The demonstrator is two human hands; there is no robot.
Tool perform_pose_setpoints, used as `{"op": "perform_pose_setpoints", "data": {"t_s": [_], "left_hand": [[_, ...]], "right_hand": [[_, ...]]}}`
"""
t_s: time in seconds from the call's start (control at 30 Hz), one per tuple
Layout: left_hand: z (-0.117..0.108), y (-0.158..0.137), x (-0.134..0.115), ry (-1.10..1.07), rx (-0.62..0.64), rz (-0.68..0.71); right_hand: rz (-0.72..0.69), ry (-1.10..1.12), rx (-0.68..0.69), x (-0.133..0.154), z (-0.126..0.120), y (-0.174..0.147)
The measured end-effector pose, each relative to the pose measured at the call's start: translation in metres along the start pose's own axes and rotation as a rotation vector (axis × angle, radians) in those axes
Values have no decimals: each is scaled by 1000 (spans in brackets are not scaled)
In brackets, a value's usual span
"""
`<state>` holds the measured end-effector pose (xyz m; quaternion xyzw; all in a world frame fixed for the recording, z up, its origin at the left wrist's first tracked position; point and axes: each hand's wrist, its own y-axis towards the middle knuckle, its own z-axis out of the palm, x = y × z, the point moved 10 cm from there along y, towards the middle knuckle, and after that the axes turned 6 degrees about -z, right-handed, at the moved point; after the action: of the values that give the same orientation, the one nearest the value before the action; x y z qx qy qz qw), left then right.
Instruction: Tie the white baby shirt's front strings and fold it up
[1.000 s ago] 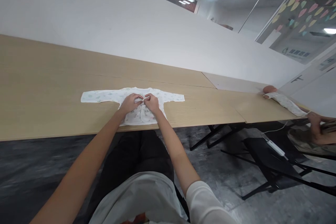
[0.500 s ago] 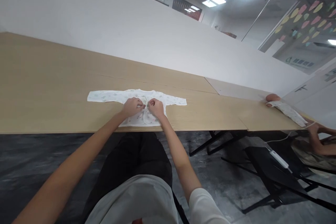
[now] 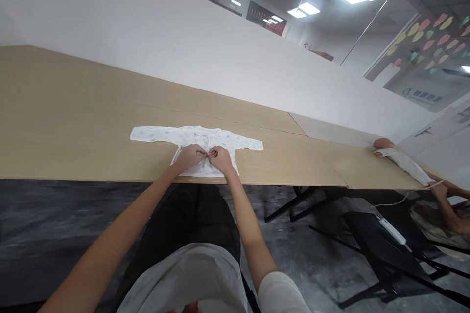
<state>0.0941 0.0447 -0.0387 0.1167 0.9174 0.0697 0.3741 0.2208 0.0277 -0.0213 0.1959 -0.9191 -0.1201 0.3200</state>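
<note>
A small white baby shirt (image 3: 191, 134) with a faint print lies face up on the table, its sleeves spread to both sides. Over its front, my left hand (image 3: 191, 156) pinches the fabric near the middle opening. My right hand (image 3: 221, 159) is closed on the same opening from the other side, its fingertips meeting those of the left. Whatever fastener lies between the fingertips is too small to make out. Both hands cover part of the shirt's body, and its hem rests close to the table's front edge.
The long wooden table (image 3: 73, 107) runs along a white wall (image 3: 165, 44). At its right end lies a doll (image 3: 384, 144) in white printed cloth, near another person's arm (image 3: 448, 200). A black folding chair (image 3: 378, 239) holding a white power strip (image 3: 392, 231) stands below.
Both hands have moved a little down the shirt's front opening, and their fingertips have come together. The view has shifted slightly.
</note>
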Motion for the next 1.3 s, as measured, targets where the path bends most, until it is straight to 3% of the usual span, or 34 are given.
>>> {"op": "perform_pose_setpoints", "data": {"t_s": [0.33,1.03,1.3], "left_hand": [[-1,3,8,-16,-6,-25],[-3,1,3,-208,16,70],[-5,2,1,-229,18,122]], "right_hand": [[104,143,-27,-14,4,1],[48,188,-57,-5,-1,0],[2,233,-7,-1,5,2]]}}
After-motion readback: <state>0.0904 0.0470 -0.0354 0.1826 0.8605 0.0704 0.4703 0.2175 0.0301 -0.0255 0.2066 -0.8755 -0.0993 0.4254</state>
